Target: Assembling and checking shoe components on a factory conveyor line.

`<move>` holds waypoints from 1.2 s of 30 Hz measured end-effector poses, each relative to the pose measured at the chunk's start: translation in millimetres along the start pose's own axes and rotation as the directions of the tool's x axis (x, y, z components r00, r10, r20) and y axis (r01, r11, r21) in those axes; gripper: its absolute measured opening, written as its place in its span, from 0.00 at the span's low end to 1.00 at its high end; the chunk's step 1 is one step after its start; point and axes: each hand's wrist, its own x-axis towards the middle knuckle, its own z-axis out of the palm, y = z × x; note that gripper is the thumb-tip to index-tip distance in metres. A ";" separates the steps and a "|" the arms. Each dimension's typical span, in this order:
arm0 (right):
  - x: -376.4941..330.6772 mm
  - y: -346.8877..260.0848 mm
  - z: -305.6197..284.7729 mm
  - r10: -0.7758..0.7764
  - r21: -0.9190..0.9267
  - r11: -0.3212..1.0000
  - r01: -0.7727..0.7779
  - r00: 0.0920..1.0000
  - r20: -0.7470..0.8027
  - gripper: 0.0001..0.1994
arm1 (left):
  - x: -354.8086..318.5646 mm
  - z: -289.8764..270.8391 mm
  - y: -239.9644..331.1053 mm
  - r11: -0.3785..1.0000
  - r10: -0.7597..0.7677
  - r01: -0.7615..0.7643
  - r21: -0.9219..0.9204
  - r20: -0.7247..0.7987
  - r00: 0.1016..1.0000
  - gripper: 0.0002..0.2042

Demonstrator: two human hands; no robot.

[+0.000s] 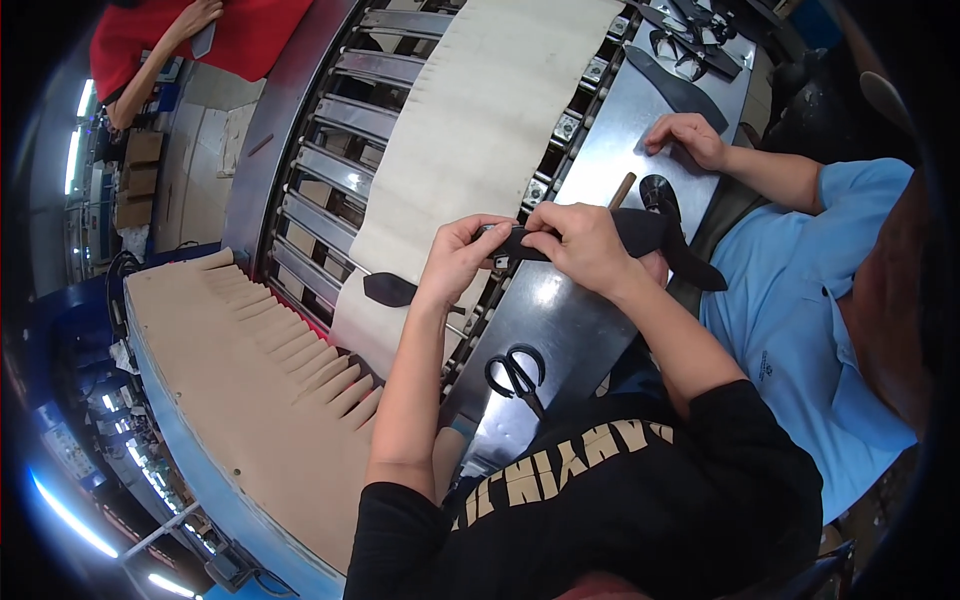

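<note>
A black strip (600,235), flat and dark, is held above the steel worktop (560,330), close to the edge of the conveyor (330,170). Both hands are clamped on it. The left hand (462,255) pinches its left end between thumb and fingers; the right hand (578,240) covers its middle from above, fingers curled down over it. The 2 hands nearly touch at the fingertips. The right end of the strip runs out past the right hand toward a co-worker.

1 pair of black scissors (517,375) lies on the worktop below the hands, well apart from them, handles toward the hands. A wooden stick (622,190) lies just beyond the right hand. A small black piece (388,290) rests on the cloth belt (480,130) left of the left wrist. The belt runs over metal slats with clips along its right edge.

The co-worker in a blue shirt (800,330) sits to the right, 1 hand (688,135) flat on the worktop beyond the stick. More black pieces (690,50) lie at the far end. A tan pleated sheet (270,380) covers the lower left. A person in red (200,40) stands at the upper left.
</note>
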 end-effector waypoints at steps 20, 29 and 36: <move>3.7 -0.3 5.0 0.109 0.092 0.989 -0.119 0.988 0.106 0.09 | 4.5 3.0 -1.7 1.000 0.022 -0.023 -0.017 -0.046 0.999 0.09; 23.8 -2.9 -3.7 0.328 0.136 0.916 -0.376 0.901 0.283 0.08 | 11.1 1.3 4.1 1.000 0.018 -0.018 0.004 -0.054 0.998 0.16; 38.5 17.4 7.6 0.290 0.344 0.823 -0.452 0.855 0.431 0.11 | 20.4 -7.2 16.3 0.999 0.025 -0.026 -0.020 -0.053 0.998 0.26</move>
